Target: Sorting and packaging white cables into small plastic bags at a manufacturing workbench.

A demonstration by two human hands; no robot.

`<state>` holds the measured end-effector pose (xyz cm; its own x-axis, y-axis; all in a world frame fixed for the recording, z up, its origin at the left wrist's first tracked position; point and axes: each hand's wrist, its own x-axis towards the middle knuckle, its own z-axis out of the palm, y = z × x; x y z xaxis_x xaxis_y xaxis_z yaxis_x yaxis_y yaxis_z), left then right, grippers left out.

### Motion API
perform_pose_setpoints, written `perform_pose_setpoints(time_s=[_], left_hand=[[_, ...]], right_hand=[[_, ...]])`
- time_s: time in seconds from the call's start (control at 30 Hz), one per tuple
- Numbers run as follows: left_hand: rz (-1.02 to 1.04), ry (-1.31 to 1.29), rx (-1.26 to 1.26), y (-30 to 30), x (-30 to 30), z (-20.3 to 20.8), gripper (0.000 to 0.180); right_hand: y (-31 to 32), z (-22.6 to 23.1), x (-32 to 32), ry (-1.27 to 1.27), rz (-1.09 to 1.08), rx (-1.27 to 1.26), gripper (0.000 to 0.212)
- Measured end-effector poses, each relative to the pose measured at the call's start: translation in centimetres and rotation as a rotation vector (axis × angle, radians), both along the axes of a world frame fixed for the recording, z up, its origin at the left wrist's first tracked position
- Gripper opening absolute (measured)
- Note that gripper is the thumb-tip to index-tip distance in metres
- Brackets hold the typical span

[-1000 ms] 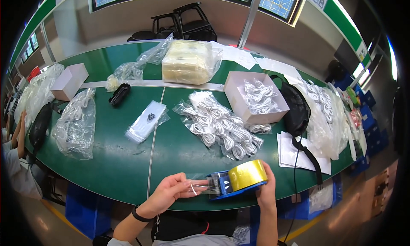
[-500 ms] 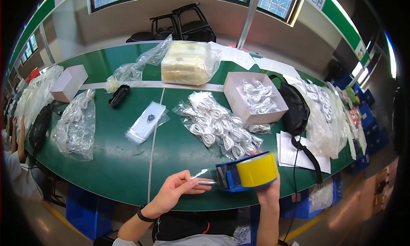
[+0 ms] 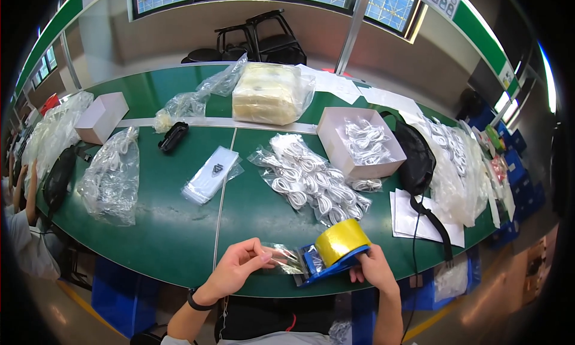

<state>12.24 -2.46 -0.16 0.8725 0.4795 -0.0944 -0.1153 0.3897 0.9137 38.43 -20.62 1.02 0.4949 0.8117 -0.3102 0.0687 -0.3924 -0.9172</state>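
My right hand (image 3: 376, 267) grips the blue tape dispenser (image 3: 335, 268), which carries a wide yellow roll of tape (image 3: 340, 243), near the table's front edge. A short strip of clear tape (image 3: 283, 259) stretches out of the dispenser's left end. Its free end is pinched between the thumb and fingers of my left hand (image 3: 236, 267), which has a black band at the wrist. Just beyond the dispenser lies a pile of coiled white cables (image 3: 311, 180) in clear bags. To the left of that pile, small dark pieces (image 3: 217, 168) rest on a stack of clear plastic bags (image 3: 203, 183).
An open white box (image 3: 335, 156) of coiled cables stands behind the pile. A black pouch (image 3: 413, 156) and white papers (image 3: 401, 216) lie to the right. A wrapped yellowish block (image 3: 263, 93) sits farther back. At far left, another person's arm (image 3: 30, 195) shows.
The dispenser has tilted and shifted slightly left, and the yellow roll now sits on its upper side. My right hand has turned with it. My left hand still holds the tape end.
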Motion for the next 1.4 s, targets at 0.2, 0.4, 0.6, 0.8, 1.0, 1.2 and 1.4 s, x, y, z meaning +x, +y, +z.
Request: perform_pose_setpoints(time_s=[0.2, 0.4, 0.6, 0.8, 1.0, 1.2, 1.4], left_hand=[[-0.043, 0.035, 0.026, 0.5, -0.6, 1.6, 0.018], [-0.011, 0.007, 0.038, 0.3, -0.6, 3.5, 0.017], [-0.007, -0.001, 0.185, 0.5, -0.4, 5.0, 0.017], [0.018, 0.036, 0.472, 0.8, -1.4, 6.8, 0.017], [0.078, 0.002, 0.981, 2.3, -3.3, 7.2, 0.014], [0.142, -0.046, 1.564, 1.6, -5.0, 6.8, 0.027], [0.110, -0.101, 1.861, 1.3, -7.3, 7.0, 0.027]], right_hand=[[-1.2, -2.3, 2.7, 0.497, 0.282, -0.121, 0.031], [0.1, -3.3, 0.6, 0.930, -0.008, 0.089, 0.036], [-0.3, -7.1, -0.5, 1.315, -0.308, 0.399, 0.038], [1.4, -3.3, -2.8, 1.531, -0.364, 0.581, 0.050], [0.6, -3.6, -2.7, 1.719, -0.115, 0.682, 0.052], [0.9, -2.9, -1.8, 1.551, 0.181, 0.557, 0.064], [1.3, -0.8, -2.0, 1.213, 0.328, 0.074, 0.082]])
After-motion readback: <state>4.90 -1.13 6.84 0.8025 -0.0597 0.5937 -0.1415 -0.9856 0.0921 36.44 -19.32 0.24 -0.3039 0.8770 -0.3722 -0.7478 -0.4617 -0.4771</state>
